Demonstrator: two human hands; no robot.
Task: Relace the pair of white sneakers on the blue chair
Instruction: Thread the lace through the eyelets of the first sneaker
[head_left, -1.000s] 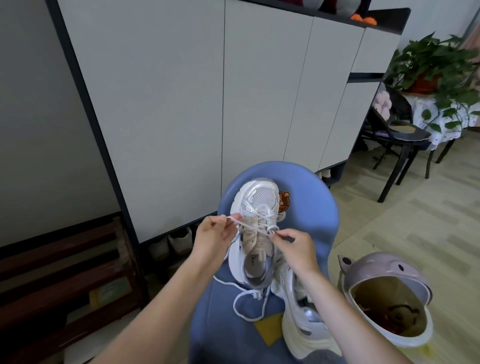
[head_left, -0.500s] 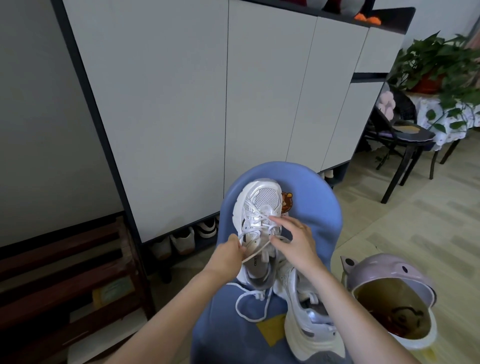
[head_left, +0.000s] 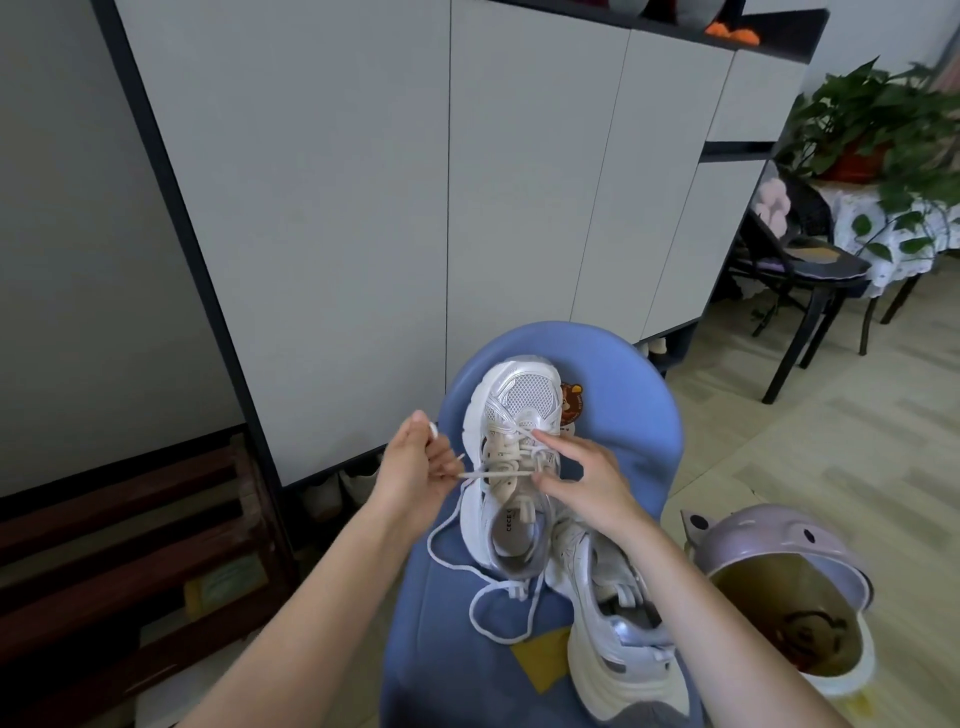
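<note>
A white sneaker (head_left: 511, 415) lies toe-away on the blue chair (head_left: 634, 426), its lace partly threaded. My left hand (head_left: 415, 470) pinches the white lace (head_left: 498, 474) and holds it taut out to the left of the shoe. My right hand (head_left: 582, 480) rests on the shoe's right side, forefinger stretched onto the crossed laces, the other fingers curled at the eyelets. Loose lace loops over the seat below the heel. The second white sneaker (head_left: 618, 639) lies on its side under my right forearm, at the seat's near right.
A tall white cabinet (head_left: 415, 182) stands just behind the chair, with shoes under it. A lilac bin (head_left: 779, 551) with an open lid sits at the right. Dark wooden slats (head_left: 130, 545) are at the left. A black chair (head_left: 810, 280) and a potted plant (head_left: 878, 114) stand far right.
My left hand has drawn the lace out leftward and upward from the shoe. My right hand has slid down onto the shoe's right side, forefinger staying on the laces.
</note>
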